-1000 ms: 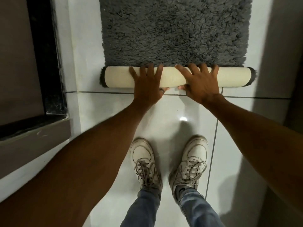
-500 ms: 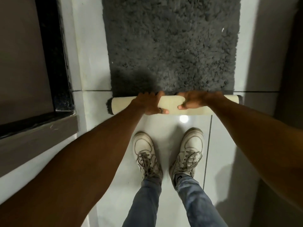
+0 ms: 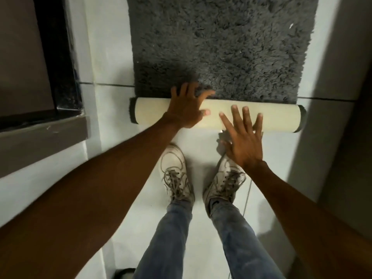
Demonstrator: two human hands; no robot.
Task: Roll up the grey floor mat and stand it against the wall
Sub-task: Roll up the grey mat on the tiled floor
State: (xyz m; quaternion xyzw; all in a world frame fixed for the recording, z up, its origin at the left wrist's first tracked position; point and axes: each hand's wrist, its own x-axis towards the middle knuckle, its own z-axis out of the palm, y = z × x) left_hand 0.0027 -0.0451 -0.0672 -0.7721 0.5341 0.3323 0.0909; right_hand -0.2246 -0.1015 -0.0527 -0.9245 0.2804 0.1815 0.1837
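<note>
The grey shaggy floor mat (image 3: pixel 221 47) lies flat on the white tiles, stretching away from me. Its near end is wound into a cream-backed roll (image 3: pixel 279 117) lying crosswise in front of my feet. My left hand (image 3: pixel 187 105) lies flat on top of the roll, left of its middle, fingers spread and reaching onto the grey pile. My right hand (image 3: pixel 244 137) hovers with spread fingers over the roll's near edge, right of the middle; I cannot tell whether it touches.
My two white sneakers (image 3: pixel 177 174) stand just behind the roll. A dark door frame and grey step (image 3: pixel 44 133) run along the left. A grey wall (image 3: pixel 342 97) rises on the right. White floor tiles (image 3: pixel 108 57) flank the mat.
Both hands were curled around the roll half a second ago; now they are flat with fingers spread. The right hand has drawn back toward me, the left sits on top.
</note>
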